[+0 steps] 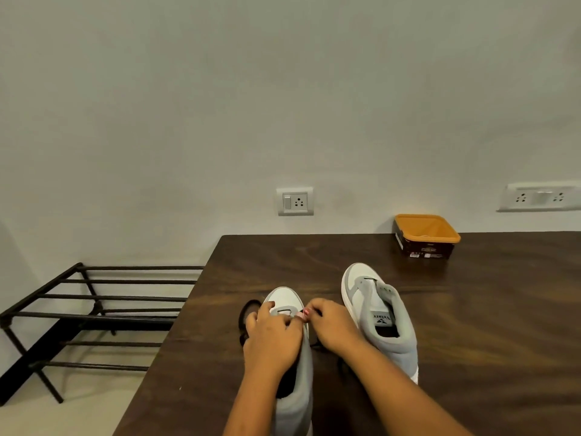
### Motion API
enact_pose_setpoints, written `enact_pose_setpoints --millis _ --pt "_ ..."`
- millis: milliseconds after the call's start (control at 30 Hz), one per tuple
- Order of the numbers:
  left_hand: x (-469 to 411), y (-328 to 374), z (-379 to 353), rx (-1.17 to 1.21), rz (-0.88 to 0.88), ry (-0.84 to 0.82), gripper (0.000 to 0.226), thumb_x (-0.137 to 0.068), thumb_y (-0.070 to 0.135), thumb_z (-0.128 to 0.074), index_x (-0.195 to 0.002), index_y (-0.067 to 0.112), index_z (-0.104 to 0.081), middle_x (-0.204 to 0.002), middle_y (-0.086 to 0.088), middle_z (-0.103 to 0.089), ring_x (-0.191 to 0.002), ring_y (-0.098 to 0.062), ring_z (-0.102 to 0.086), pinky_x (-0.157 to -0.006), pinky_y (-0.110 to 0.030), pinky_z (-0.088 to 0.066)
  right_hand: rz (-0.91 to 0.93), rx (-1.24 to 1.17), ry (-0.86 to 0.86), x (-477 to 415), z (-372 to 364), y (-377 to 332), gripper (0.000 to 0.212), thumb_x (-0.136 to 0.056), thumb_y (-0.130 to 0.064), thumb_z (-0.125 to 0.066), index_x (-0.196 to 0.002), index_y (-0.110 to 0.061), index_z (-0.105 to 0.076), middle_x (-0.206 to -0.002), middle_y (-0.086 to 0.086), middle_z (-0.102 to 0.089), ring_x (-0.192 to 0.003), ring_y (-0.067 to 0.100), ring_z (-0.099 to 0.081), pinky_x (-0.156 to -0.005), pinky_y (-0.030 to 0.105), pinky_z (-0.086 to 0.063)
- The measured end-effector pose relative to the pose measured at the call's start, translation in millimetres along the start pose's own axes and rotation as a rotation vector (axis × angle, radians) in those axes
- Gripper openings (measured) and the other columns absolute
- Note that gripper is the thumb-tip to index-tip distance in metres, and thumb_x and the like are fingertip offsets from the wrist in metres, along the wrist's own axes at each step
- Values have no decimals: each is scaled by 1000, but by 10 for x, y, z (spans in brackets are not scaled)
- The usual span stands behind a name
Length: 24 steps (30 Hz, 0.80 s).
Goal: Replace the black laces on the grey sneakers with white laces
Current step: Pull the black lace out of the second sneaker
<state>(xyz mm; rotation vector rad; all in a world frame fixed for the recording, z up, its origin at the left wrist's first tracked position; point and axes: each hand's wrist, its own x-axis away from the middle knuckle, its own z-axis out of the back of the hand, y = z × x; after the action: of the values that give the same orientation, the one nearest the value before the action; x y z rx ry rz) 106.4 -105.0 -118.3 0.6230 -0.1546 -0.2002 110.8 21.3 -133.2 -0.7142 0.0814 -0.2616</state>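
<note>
So here's the setup: the grey-and-white low-top sneaker (287,298) being worked on sits toe-away on the dark brown wooden table (471,325), near its left edge, heel end toward the person. Both hands are on it. The left hand (273,333) is draped over the tongue and eyelet area with its fingers curled down onto the shoe, gripping it. The right hand (331,325) comes in from the right side of that sneaker, thumb and fingertips pinched tight right at the eyelets. What's actually in that pinch is too small to make out, so I can't tell.

One strand of black shoelace (250,313) is threaded across the lowest eyelets of that sneaker. It loops out onto the table just left of it, touching the sole, and more black lace trails on the table just right of the shoe, under the right forearm.

The second grey-and-white sneaker (377,313) stands just to the right of the first one, also toe-away, with a logo tag on its tongue and a bit of black lace at its front eyelets.

Further back and to the right of the first sneaker there's an open orange plastic tub with a dark label (424,243), near the wall. Off to the left of the sneaker, beyond the table edge, a black metal-bar shoe rack (94,309) stands on the floor.
</note>
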Motion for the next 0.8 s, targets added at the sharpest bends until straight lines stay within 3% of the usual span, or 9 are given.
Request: enact_pose_setpoints --millis 67,133,233,433,567,633,667,733,800 --pt "-24 9 -25 44 -1 -71 53 -90 52 -28 -113 24 -67 -153 8 -23 -139 -20 -16 -107 -42 -27 25 -152 9 20 -21 -29 29 -97 -17 -47 -70 -28 -49 -88 3 -62 -86 18 -55 -65 23 -36" --pt "-8 37 -70 -12 -1 -54 45 -92 48 -36 -114 22 -65 -152 8 -25 -138 -21 -18 -104 -43 -32 -19 -316 30 40 -30 -50 28 -97 -12 -45 -72 -21 -53 -84 -1 -60 -80 14 -53 -61 16 -36" --pt "1 44 -134 -66 6 17 40 -87 41 -48 -119 20 -59 -146 7 -32 -131 -22 -28 -95 -41 -40 -121 -600 91 29 -25 -43 33 -98 -12 -42 -69 -17 -56 -89 0 -68 -87 16 -62 -78 26 -48" --pt "-90 53 -140 -43 63 22 33 -83 35 -51 -110 16 -57 -124 2 -51 -113 -25 -50 -85 -38 -46 -240 -1347 249 82 307 -261 31 -103 -11 -31 -75 -10 -42 -65 7 -50 -61 19 -52 -72 33 -50" --pt "-93 53 -140 -80 51 45 34 -86 33 -49 -113 14 -56 -127 2 -48 -114 -25 -50 -87 -39 -47 -223 -1565 445 122 647 -319 31 -103 -13 -31 -73 -14 -41 -60 1 -36 -40 7 -29 -42 20 -34" --pt "-85 61 -140 -93 41 42 36 -86 33 -48 -116 14 -56 -130 2 -47 -115 -25 -49 -88 -39 -47 -202 -1475 535 160 762 -323 29 -103 -18 -32 -76 -17 -44 -58 -2 -36 -38 5 -27 -35 17 -25" --pt "-87 64 -143 -101 34 38 37 -87 34 -48 -117 14 -55 -131 2 -45 -116 -26 -48 -89 -39 -47 -168 -1294 563 185 772 -328 25 -103 -20 -35 -81 -18 -46 -59 -2 -38 -41 6 -31 -36 16 -26" --pt "-81 62 -157 -108 25 29 39 -87 34 -48 -119 13 -55 -134 2 -43 -118 -27 -46 -90 -39 -45 -38 -684 531 222 681 -312 9 -101 -22 -41 -96 -19 -48 -66 -3 -48 -55 12 -46 -44 15 -35" --pt "-81 44 -165 -95 23 26 40 -86 35 -49 -120 13 -55 -135 2 -43 -119 -27 -46 -91 -39 -44 82 -123 341 209 505 -254 14 -100 -27 -43 -111 -21 -46 -84 -2 -59 -78 19 -59 -63 21 -44"
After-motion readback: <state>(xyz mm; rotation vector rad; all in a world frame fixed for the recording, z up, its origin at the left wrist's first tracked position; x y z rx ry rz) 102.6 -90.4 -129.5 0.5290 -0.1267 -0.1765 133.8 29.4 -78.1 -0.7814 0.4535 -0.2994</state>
